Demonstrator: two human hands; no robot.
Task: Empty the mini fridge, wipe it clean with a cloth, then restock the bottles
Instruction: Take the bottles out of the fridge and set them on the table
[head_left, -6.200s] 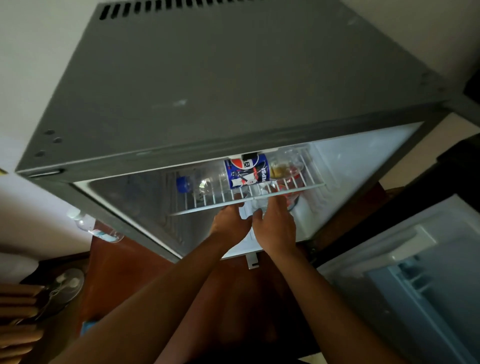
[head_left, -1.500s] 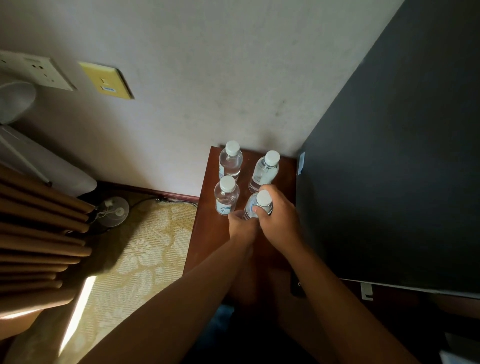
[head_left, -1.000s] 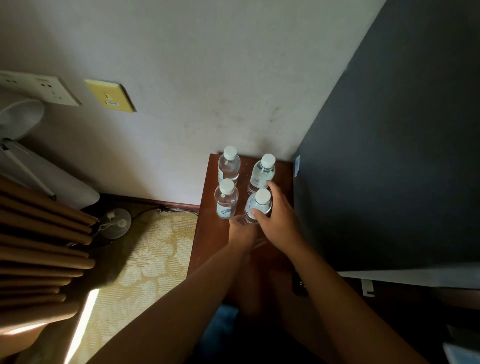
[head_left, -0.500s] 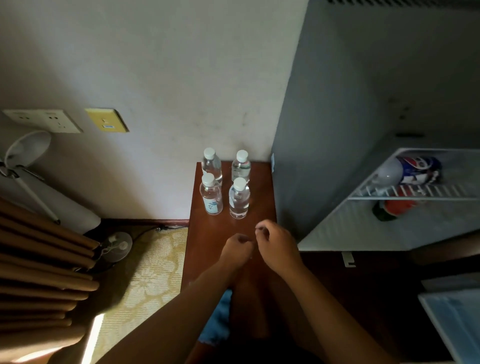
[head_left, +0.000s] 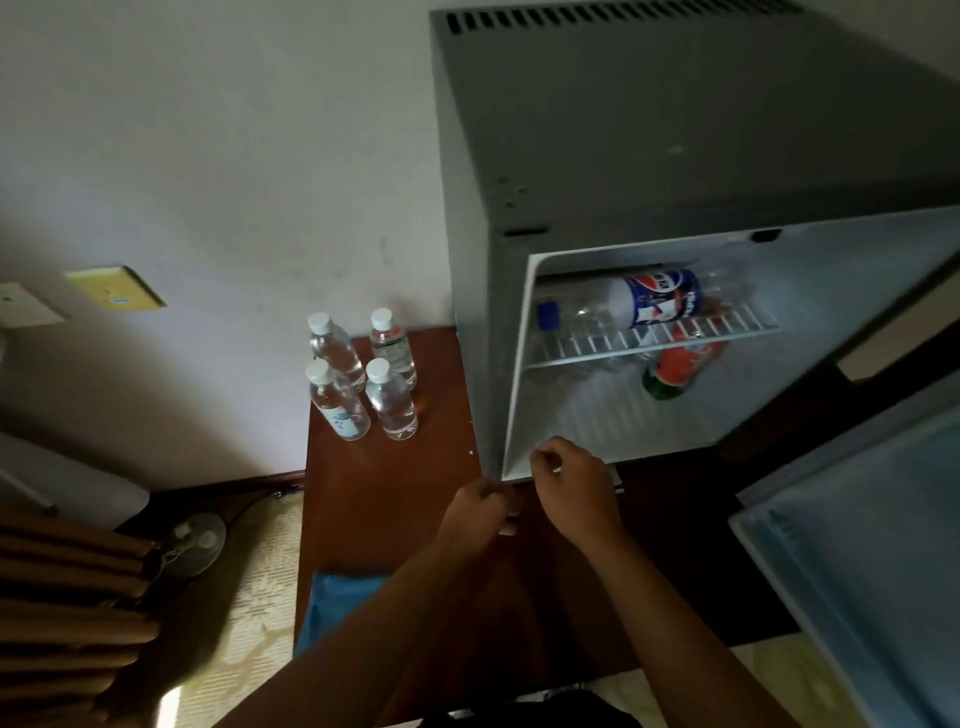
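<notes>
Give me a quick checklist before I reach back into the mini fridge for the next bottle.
1. Grey mini fridge door open: ok.
2. Both hands free: left hand and right hand hold nothing: ok.
3. Fridge empty: not ok; clear blue-capped Pepsi bottle lies on the white wire shelf, red-labelled green bottle below.
4. Room on the brown wooden table beside four clear white-capped water bottles: ok.
5. Blue cloth within reach: ok.

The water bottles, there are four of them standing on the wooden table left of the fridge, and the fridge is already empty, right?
Not quite. Four water bottles do stand there, but the head view shows the fridge still holding bottles.
</notes>
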